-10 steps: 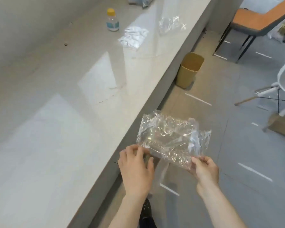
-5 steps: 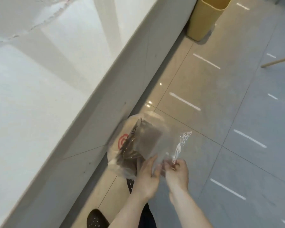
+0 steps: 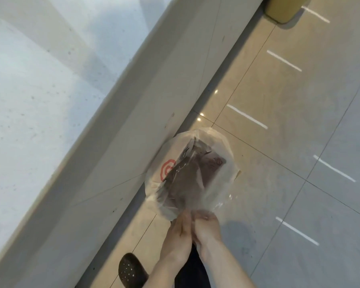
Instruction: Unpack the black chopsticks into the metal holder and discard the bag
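The clear bag was held over a lined bin on the floor beside the counter. If released off-centre, the light film could be carried past the rim. Both hands, left and right, were pressed together, fingers pinching its near edge. No chopsticks or holder were seen.

The head camera looks steeply down, close over both hands, at floor beside counter.

Soft daylight, motion-blurred frame, small glare spots on floor tiles.
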`<act>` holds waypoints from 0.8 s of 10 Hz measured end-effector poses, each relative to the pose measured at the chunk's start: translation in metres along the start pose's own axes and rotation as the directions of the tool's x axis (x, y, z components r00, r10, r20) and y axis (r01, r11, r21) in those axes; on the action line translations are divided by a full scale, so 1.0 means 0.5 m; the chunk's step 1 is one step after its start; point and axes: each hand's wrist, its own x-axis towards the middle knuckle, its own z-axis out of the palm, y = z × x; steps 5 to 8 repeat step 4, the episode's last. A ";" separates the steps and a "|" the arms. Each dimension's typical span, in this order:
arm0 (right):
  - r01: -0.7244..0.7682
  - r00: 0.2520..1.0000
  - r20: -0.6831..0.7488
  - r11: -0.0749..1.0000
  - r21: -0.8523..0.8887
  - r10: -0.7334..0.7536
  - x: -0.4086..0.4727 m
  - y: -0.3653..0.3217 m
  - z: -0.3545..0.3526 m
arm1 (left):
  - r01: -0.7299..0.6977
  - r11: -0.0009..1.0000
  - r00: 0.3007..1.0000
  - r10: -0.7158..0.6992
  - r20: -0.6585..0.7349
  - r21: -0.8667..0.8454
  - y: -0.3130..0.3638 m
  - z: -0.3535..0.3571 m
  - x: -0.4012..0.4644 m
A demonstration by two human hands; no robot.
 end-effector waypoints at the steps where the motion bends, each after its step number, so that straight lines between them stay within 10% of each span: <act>1: 0.090 0.996 -0.003 0.992 0.088 -0.090 0.016 -0.031 -0.004 | -0.073 0.997 0.997 0.073 -0.011 0.000 0.030 -0.004 0.011; 4: 0.216 0.944 -0.145 0.888 -0.407 -0.297 -0.177 -0.093 -0.079 | -0.251 0.935 0.950 0.287 -0.119 0.251 0.129 -0.099 -0.178; 8: 0.216 0.944 -0.145 0.888 -0.407 -0.297 -0.177 -0.093 -0.079 | -0.251 0.935 0.950 0.287 -0.119 0.251 0.129 -0.099 -0.178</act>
